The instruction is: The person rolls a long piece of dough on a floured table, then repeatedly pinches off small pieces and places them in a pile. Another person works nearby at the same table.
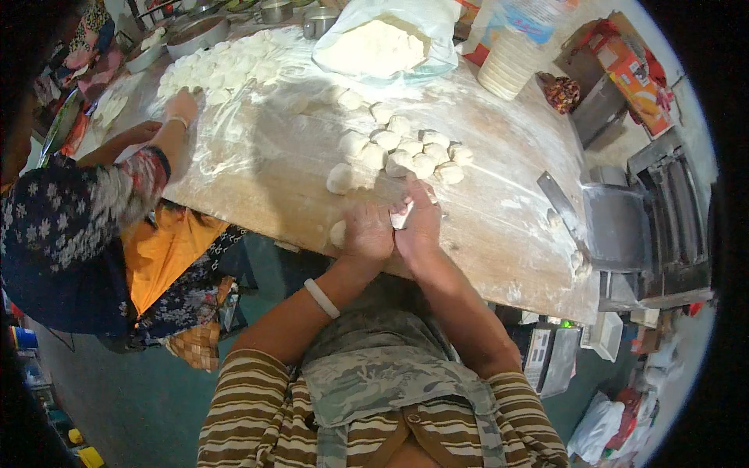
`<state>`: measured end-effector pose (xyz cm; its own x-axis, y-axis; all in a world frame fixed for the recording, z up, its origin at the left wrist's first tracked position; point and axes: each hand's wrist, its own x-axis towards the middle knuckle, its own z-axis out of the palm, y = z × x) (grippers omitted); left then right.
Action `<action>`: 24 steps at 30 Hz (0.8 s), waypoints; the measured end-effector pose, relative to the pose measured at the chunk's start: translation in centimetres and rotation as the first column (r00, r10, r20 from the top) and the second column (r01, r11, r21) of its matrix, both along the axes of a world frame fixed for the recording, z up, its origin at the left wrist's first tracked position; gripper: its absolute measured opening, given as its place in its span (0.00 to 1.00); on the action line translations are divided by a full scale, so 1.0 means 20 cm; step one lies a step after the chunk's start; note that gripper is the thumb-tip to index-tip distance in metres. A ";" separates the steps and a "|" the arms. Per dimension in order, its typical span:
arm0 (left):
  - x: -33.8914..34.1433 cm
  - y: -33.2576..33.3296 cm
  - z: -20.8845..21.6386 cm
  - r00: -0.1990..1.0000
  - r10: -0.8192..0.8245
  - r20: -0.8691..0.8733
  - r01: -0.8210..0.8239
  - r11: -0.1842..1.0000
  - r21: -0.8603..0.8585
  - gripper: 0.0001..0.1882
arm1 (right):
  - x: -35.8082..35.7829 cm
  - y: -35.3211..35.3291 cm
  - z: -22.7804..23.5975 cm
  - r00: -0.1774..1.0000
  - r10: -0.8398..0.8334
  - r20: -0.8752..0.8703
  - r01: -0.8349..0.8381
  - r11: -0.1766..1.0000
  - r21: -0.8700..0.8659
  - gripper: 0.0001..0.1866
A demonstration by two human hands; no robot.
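At the near edge of a floured wooden table [499, 226], my two hands are close together around a piece of white dough [401, 217]. The fingers of my right hand [422, 222] are curled, with the dough against them. My left hand [368, 230] presses in from the other side; its fingers are smeared by motion. Beside its outer edge lies a dough ball [338, 233], partly covered by the hand. Just beyond my hands sits a cluster of round dough balls [409, 147], with a single dough ball [339, 179] to its left.
A co-worker's hand [181, 107] reaches toward a spread of floured dough pieces [222, 69] at the far left. At the back stand an open bag of flour [374, 48] and a large plastic jar [507, 62]. A flat-bladed tool [558, 195] and a metal machine [663, 222] are at the right.
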<state>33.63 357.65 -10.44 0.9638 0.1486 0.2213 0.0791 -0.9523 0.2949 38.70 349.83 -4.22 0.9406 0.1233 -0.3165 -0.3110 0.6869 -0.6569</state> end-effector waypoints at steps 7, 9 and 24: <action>0.00 0.17 0.08 0.957 -0.235 -0.167 0.193 0.952 -0.235 0.39 | 0.07 0.08 0.23 0.912 0.372 0.172 -0.363 0.928 -0.082 0.26; -0.14 0.26 0.23 0.971 -0.237 -0.028 0.223 0.944 -0.245 0.42 | 0.15 0.05 0.26 0.941 0.334 0.055 -0.335 0.942 0.010 0.31; -0.14 0.19 0.03 0.931 -0.158 0.329 0.280 0.886 -0.370 0.25 | -0.14 0.00 -0.08 0.939 0.299 0.173 -0.243 0.928 -0.282 0.10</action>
<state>30.91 361.54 -9.87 0.8876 0.0762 0.4542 -0.2621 -0.7274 0.6342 35.87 349.82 -5.73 0.9302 0.3250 -0.1707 -0.2984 0.3984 -0.8673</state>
